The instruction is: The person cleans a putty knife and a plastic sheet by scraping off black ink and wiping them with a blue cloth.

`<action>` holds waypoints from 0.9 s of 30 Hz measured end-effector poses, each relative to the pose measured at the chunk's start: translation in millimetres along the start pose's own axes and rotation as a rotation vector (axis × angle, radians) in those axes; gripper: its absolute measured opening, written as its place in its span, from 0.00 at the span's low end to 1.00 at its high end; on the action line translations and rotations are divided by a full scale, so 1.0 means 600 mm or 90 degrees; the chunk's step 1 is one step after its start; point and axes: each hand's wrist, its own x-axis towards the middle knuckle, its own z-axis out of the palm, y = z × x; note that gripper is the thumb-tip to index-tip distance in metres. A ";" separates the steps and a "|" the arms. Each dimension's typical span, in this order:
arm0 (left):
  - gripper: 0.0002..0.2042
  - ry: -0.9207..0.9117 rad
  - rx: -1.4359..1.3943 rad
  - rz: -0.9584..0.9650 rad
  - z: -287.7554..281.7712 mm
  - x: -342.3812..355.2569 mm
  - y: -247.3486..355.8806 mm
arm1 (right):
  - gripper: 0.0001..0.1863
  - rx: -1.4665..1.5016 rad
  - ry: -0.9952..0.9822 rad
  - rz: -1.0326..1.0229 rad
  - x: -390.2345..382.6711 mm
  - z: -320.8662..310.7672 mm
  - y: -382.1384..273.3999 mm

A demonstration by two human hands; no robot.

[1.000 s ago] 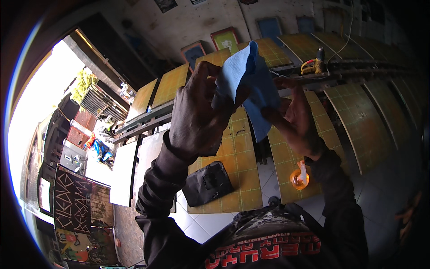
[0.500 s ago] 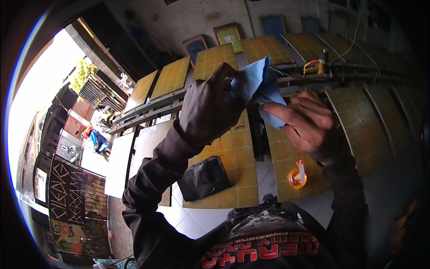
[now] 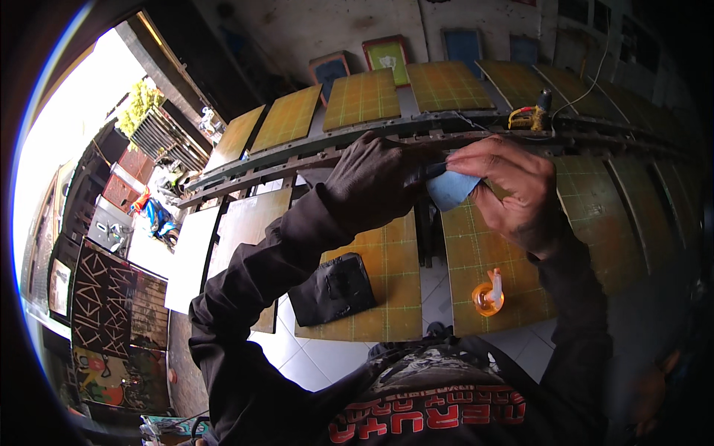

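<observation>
My left hand [image 3: 378,178] is closed at the centre, its back turned up and most of its fingers hidden. Facing it, my right hand [image 3: 509,189] pinches a blue cloth [image 3: 451,190] between thumb and fingers. The cloth spans the gap between both hands, and a dark, shaded bit of it shows by my left fingertips. Both hands are above a yellowish board with a grid of lines [image 3: 390,260]. On that board lies a folded black cloth or pouch [image 3: 332,290]. An orange, clear bottle with a pale nozzle [image 3: 488,296] stands on the board to the right.
More gridded boards [image 3: 362,100] line the far side of a dark metal rail [image 3: 297,160]. A yellow and black tool [image 3: 530,113] with a cord sits on the rail. Framed screens [image 3: 387,58] lean at the wall. A bright doorway opens at left.
Both hands have come down a little. The blue cloth, raised and spread between them before, is now mostly bunched, with only a small piece showing. My right hand has turned, fingers arched over it.
</observation>
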 end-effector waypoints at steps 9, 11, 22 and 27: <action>0.24 0.011 0.096 0.105 0.122 -0.058 -0.033 | 0.07 0.399 0.208 0.483 -0.075 0.074 0.053; 0.24 0.058 0.078 0.074 0.169 -0.095 -0.024 | 0.05 0.439 0.246 0.592 -0.120 0.107 0.048; 0.30 -0.039 -0.193 -0.199 0.258 -0.185 0.052 | 0.09 0.619 0.277 0.920 -0.267 0.145 -0.051; 0.24 0.055 -0.294 -0.197 0.281 -0.232 0.082 | 0.19 0.873 0.255 0.980 -0.278 0.091 -0.102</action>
